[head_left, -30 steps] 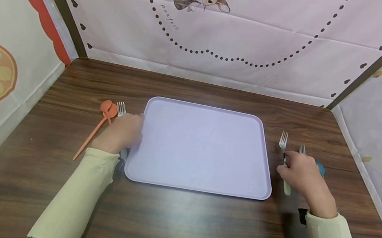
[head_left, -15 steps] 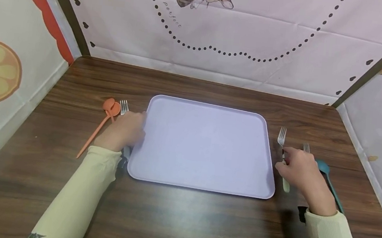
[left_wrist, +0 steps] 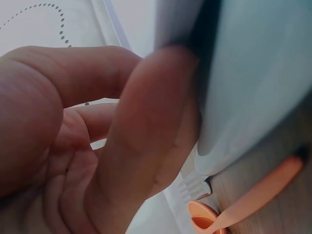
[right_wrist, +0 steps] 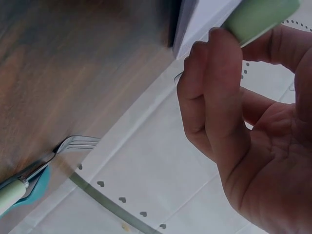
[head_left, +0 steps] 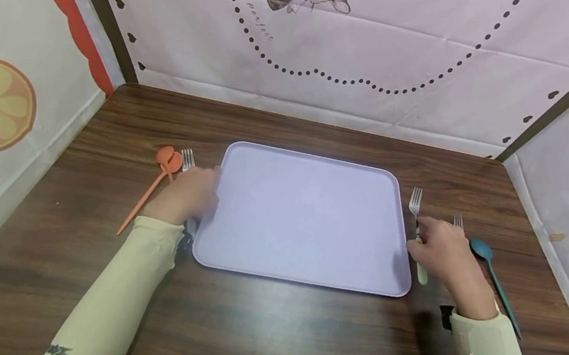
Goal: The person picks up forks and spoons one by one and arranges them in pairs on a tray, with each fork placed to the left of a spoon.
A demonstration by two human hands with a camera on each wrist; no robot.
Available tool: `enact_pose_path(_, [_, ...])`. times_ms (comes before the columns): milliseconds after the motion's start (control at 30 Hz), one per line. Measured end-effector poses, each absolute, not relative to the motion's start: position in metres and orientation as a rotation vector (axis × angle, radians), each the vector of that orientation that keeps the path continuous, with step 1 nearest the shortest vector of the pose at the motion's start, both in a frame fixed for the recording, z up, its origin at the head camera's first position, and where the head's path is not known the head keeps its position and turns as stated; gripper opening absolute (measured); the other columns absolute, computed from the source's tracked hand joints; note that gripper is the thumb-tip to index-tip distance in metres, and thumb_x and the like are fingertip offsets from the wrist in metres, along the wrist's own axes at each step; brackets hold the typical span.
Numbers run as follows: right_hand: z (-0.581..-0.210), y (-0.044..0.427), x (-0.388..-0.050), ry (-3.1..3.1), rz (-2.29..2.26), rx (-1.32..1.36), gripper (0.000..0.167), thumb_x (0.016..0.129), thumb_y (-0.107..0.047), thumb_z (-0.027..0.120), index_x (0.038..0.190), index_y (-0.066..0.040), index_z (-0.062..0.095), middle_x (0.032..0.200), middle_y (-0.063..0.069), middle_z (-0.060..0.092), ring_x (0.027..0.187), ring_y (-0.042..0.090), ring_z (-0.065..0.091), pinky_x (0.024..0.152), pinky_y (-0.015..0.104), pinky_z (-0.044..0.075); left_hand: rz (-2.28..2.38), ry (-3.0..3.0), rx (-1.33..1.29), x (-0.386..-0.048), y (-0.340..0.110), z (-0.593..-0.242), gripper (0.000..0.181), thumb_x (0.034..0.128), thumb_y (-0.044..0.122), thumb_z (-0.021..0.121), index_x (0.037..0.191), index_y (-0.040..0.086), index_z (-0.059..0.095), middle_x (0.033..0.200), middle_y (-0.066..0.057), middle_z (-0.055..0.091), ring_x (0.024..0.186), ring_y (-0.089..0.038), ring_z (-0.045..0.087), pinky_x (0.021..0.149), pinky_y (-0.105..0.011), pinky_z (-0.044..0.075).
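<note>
A pale lilac tray (head_left: 306, 218) lies mid-table. At its left edge, my left hand (head_left: 185, 192) has its fingers curled round the pale handle (left_wrist: 248, 73) of a fork (head_left: 188, 158); its grip is partly hidden. Orange spoons (head_left: 166, 155) lie just left of that hand. Right of the tray, my right hand (head_left: 442, 248) pinches a fork (head_left: 416, 201) by its green handle (right_wrist: 263, 19), tines pointing away. Beyond this hand are a second fork (head_left: 458, 221) and a teal spoon (head_left: 497, 278); in the right wrist view that fork (right_wrist: 78, 143) overlaps a teal piece.
Printed cloth walls (head_left: 325, 100) stand behind and on both sides of the brown wooden table (head_left: 256, 332). A black item (head_left: 446, 317) shows beside my right wrist.
My right hand and its fork have shifted left, closer to the tray, uncovering more of the teal spoon. My left hand keeps its place beside the tray. The head view has shifted slightly.
</note>
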State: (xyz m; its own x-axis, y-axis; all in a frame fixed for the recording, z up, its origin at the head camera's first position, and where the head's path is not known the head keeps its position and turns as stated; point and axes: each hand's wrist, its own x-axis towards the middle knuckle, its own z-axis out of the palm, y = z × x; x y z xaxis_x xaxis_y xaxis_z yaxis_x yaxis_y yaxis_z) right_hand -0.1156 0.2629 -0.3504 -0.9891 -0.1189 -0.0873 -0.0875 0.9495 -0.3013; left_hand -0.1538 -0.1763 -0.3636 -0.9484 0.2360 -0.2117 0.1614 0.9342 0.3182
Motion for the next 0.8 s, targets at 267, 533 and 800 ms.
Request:
enact_pose_path(267, [-0.352,0.256,-0.119,3.021,-0.444,-0.209,0.052,0.082,-0.012,0.064,0.126,0.016,0.058,0.062,0.004,0.047,0.055,0.02,0.04,0.053,0.034,0.031,0.462,2.835,0.291,-0.153,-0.176,-0.361,0.047,0.0899,-0.001,0.053,0.134,-0.016,0.045,0.091,-0.024,0.058,0.074,-0.034,0.059,0.057,-0.037,0.05])
enact_pose_path(533, [-0.356,0.25,-0.119,3.037,-0.476,-0.261,0.032,0.082,-0.009,0.061,0.109,0.008,0.061,0.061,0.002,0.041,0.054,0.018,0.036,0.051,0.033,0.028,0.469,2.822,0.268,-0.152,-0.177,-0.361,0.049,0.0915,0.0,0.052,0.137,-0.016,0.042,0.095,-0.025,0.058,0.074,-0.033,0.059,0.056,-0.036,0.05])
enact_pose_path(800, [-0.357,0.245,-0.119,3.034,-0.479,-0.29,0.033,0.081,-0.009,0.061,0.11,0.008,0.061,0.062,0.002,0.042,0.058,0.02,0.038,0.054,0.034,0.029,0.501,2.815,0.256,-0.152,-0.177,-0.361,0.046,0.0911,-0.001,0.052,0.134,-0.014,0.045,0.095,-0.025,0.058,0.077,-0.034,0.059,0.057,-0.037,0.05])
